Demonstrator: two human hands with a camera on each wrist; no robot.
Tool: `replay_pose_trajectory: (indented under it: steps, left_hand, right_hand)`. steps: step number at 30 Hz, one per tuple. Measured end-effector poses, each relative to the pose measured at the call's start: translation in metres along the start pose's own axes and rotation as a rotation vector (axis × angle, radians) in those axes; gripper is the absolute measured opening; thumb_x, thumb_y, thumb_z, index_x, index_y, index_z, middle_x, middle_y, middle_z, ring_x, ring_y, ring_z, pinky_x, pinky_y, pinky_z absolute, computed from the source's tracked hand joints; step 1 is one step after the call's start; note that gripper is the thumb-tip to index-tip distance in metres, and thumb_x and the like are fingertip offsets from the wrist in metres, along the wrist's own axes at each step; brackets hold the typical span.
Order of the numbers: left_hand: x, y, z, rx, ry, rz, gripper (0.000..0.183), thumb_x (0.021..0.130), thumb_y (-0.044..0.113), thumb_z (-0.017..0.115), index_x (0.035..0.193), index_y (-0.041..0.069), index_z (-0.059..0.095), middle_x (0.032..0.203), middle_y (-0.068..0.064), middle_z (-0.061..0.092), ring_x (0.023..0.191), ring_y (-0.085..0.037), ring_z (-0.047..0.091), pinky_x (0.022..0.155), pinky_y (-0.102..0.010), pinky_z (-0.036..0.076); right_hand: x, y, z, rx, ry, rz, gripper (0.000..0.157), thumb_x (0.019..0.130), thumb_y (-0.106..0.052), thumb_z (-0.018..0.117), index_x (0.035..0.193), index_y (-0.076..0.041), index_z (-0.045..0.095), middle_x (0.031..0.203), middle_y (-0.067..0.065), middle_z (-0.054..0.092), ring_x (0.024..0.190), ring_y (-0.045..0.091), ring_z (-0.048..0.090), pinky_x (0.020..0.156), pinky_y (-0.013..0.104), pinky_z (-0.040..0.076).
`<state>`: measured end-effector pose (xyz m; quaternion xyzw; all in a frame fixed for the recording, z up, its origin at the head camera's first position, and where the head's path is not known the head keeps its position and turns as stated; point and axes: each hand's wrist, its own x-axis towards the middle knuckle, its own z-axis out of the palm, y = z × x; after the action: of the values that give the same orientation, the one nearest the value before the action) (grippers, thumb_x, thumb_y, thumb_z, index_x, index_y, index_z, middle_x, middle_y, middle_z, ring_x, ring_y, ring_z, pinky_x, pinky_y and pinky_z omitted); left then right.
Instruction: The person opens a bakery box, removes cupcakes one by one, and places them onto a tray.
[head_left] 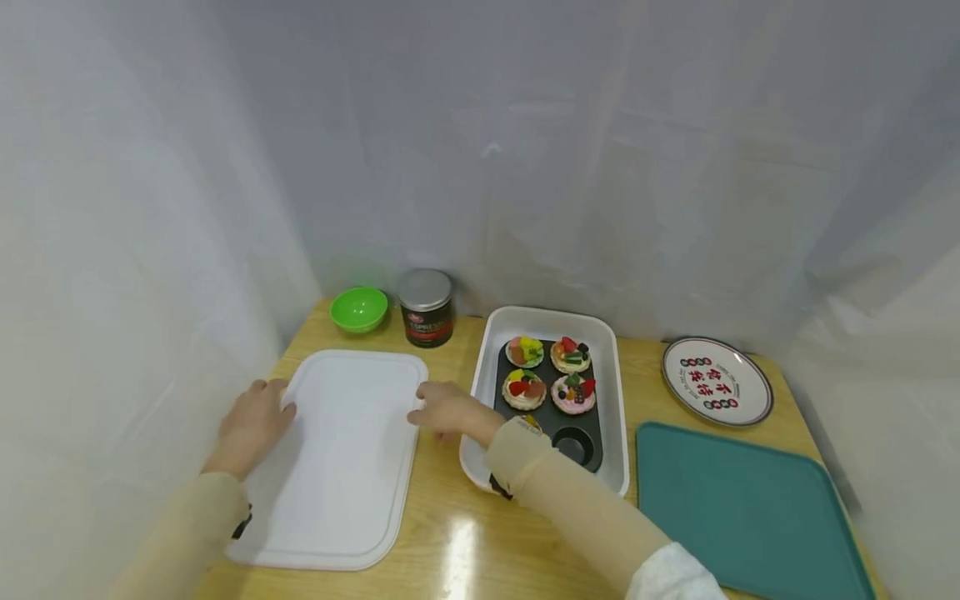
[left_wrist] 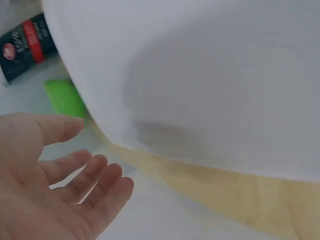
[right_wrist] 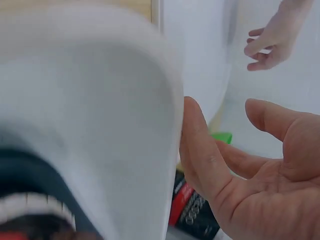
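A white cutting board (head_left: 337, 467) with rounded corners lies flat on the wooden table at the left. My left hand (head_left: 251, 427) is by its upper left edge, fingers spread and loosely bent; in the left wrist view the hand (left_wrist: 65, 175) is apart from the board (left_wrist: 225, 90). Beside the board's upper right edge is my right hand (head_left: 450, 408), fingers relaxed and holding nothing. The right wrist view shows this hand (right_wrist: 240, 175) very near the rim of a white tray (right_wrist: 125, 115); whether it touches the rim, I cannot tell.
Inside the white tray (head_left: 619, 417), a dark muffin pan (head_left: 546, 417) holds several fruit tarts (head_left: 573, 393). Behind the board stand a green bowl (head_left: 359, 310) and an espresso tin (head_left: 426, 308). A teal tray (head_left: 742, 508) and a printed plate (head_left: 716, 408) lie at right. White curtains surround the table.
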<state>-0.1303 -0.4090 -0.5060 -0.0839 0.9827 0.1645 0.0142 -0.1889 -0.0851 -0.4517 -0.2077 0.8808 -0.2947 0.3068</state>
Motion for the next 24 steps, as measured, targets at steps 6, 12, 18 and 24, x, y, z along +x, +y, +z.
replay_pose_trajectory:
  steps: [6, 12, 18, 24]
  left_hand:
    - [0.013, 0.054, -0.003, -0.133, 0.016, 0.072, 0.056, 0.104, 0.024, 0.055, 0.149, -0.008, 0.047, 0.129, -0.034, 0.060, 0.113, -0.049, 0.064, 0.092, -0.062, 0.054]
    - [0.015, 0.113, 0.002, -0.356, -0.033, 0.100, 0.051, 0.104, 0.023, 0.059, 0.148, -0.002, 0.053, 0.125, -0.026, 0.068, 0.108, -0.038, 0.070, 0.080, -0.040, 0.059]
    - [0.018, 0.163, 0.018, -0.572, -0.182, 0.101, 0.052, 0.105, 0.025, 0.059, 0.151, 0.001, 0.051, 0.135, -0.025, 0.064, 0.115, -0.038, 0.071, 0.085, -0.035, 0.064]
    - [0.023, 0.198, 0.037, -0.630, -0.221, 0.142, 0.054, 0.105, 0.024, 0.059, 0.152, -0.002, 0.049, 0.142, -0.028, 0.061, 0.123, -0.042, 0.068, 0.090, -0.041, 0.065]
  right_hand:
    - [-0.008, 0.020, -0.043, -0.080, 0.127, -0.054, 0.050, 0.106, -0.031, 0.060, 0.149, -0.006, 0.054, 0.119, 0.012, 0.073, 0.084, 0.021, 0.072, 0.075, 0.031, 0.058]
    - [-0.022, 0.052, -0.084, -0.097, 0.282, -0.066, 0.045, 0.105, -0.030, 0.060, 0.145, -0.008, 0.059, 0.125, 0.015, 0.074, 0.084, 0.023, 0.071, 0.071, 0.032, 0.056]
    - [-0.037, 0.098, -0.115, -0.039, 0.371, -0.037, 0.052, 0.105, -0.031, 0.062, 0.148, -0.004, 0.055, 0.130, 0.020, 0.071, 0.101, 0.028, 0.072, 0.086, 0.040, 0.059]
    - [-0.037, 0.144, -0.129, -0.057, 0.451, -0.022, 0.056, 0.103, -0.023, 0.064, 0.151, 0.002, 0.048, 0.116, 0.024, 0.068, 0.085, 0.028, 0.062, 0.076, 0.040, 0.052]
